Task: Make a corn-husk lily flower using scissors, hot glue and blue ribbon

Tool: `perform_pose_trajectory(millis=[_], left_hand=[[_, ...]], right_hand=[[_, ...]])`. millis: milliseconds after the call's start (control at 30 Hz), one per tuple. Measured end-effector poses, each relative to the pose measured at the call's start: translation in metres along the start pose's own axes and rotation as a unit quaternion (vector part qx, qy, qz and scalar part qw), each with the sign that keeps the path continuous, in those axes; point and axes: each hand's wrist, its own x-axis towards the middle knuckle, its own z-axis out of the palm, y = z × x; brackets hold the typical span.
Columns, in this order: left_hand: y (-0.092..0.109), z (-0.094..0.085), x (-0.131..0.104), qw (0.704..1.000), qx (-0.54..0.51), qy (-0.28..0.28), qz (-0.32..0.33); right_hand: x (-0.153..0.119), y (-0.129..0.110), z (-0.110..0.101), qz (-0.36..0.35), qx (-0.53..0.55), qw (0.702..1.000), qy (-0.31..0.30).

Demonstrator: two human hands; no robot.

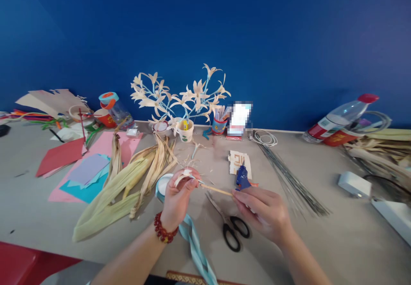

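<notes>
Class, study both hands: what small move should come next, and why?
Perhaps ease the thin stick gently toward the pale petals: the right hand pinches one end, and the other reaches the left hand, which holds the petals.

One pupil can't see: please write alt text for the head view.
The left hand holds a pale petal-like piece while the right hand grips a thin stick, above a table with scissors and husks. Behind, pale flowers rise above a white cup.

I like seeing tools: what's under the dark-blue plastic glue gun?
Partly beneath the dark-blue plastic glue gun lies a flat off-white piece with tan markings. Whatever the gun covers directly cannot be seen.
</notes>
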Motion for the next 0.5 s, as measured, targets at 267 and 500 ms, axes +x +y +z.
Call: perform_pose_trajectory(millis=[267, 500], left_hand=[[0.0014, 0.0007, -0.0006, 1.000, -0.004, -0.006, -0.005], [0.0032, 0.0023, 0.0000, 1.000, -0.002, -0.008, 0.001]], right_hand=[[-0.0009, -0.0013, -0.0011, -0.001, -0.003, 1.000, 0.005], [-0.0004, -0.0010, -0.0007, 0.001, -0.003, 1.000, 0.006]])
